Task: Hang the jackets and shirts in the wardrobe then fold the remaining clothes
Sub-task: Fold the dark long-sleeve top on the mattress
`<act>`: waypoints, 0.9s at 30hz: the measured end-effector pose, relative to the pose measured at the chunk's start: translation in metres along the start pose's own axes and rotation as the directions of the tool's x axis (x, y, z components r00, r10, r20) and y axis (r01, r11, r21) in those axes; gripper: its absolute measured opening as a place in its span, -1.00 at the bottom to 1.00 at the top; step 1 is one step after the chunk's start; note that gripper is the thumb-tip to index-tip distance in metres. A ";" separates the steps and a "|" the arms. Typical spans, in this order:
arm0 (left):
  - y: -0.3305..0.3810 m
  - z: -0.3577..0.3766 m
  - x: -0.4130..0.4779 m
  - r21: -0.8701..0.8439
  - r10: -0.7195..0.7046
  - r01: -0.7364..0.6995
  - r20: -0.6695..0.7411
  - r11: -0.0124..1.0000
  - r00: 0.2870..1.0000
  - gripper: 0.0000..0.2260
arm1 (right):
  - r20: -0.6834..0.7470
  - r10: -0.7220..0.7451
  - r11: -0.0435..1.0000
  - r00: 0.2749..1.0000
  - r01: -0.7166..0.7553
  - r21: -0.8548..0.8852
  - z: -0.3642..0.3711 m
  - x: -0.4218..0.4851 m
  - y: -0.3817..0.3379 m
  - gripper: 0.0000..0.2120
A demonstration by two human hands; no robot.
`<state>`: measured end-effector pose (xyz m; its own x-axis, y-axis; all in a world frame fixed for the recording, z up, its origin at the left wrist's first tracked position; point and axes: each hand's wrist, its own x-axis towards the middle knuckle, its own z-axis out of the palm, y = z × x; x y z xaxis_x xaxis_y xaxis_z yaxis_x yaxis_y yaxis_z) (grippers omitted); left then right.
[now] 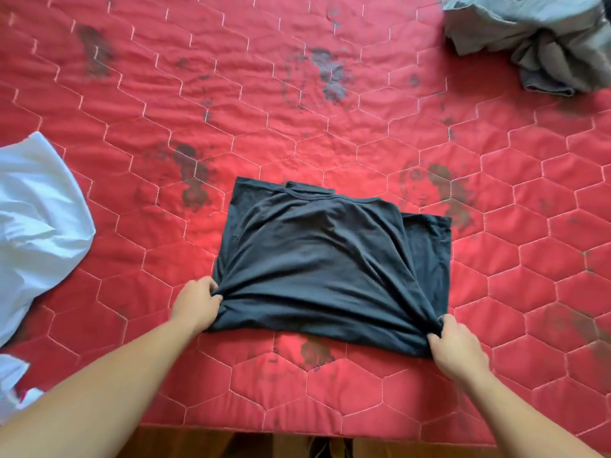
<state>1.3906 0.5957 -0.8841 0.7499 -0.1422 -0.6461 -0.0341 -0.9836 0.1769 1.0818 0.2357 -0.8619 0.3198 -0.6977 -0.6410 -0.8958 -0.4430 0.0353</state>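
The left grip (195, 304) and right grip (458, 345) each pinch a near corner of the folded black shirt (330, 259), which lies between and beyond them on the red bed (297, 110).

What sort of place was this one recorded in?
Probably a bedroom at home: a red quilted mattress, clothes lying loose on it (a black garment, a white garment, a grey heap), and wooden floor at its near edge.
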 end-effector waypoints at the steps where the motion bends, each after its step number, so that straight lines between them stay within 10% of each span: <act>1: 0.000 0.002 0.000 -0.025 -0.023 0.023 -0.012 0.999 1.000 -0.85 | -0.093 -0.052 0.994 0.994 0.042 -0.103 -0.001 -0.003 -0.007 -0.66; 8: 0.009 0.008 -0.004 -0.298 -0.060 0.062 0.016 0.952 0.998 -0.50 | -0.058 -0.757 0.608 0.651 0.670 -0.425 0.006 -0.010 -0.168 -0.38; 17: 0.004 0.007 0.004 -0.382 -0.079 0.126 0.137 0.916 0.987 -0.61 | 0.182 -0.844 0.279 0.505 0.702 -0.655 -0.013 0.005 -0.374 -0.55; 27: 0.012 -0.001 -0.009 -0.510 0.152 0.003 0.262 0.860 0.953 -0.55 | 0.276 -0.663 0.467 0.696 0.672 -0.575 -0.018 0.017 -0.438 -0.50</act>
<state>1.3841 0.5857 -0.8757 0.5363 -0.3139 -0.7835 0.3103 -0.7900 0.5288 1.4853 0.4080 -0.8743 0.7309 -0.0369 -0.6814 -0.0256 -0.9993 0.0267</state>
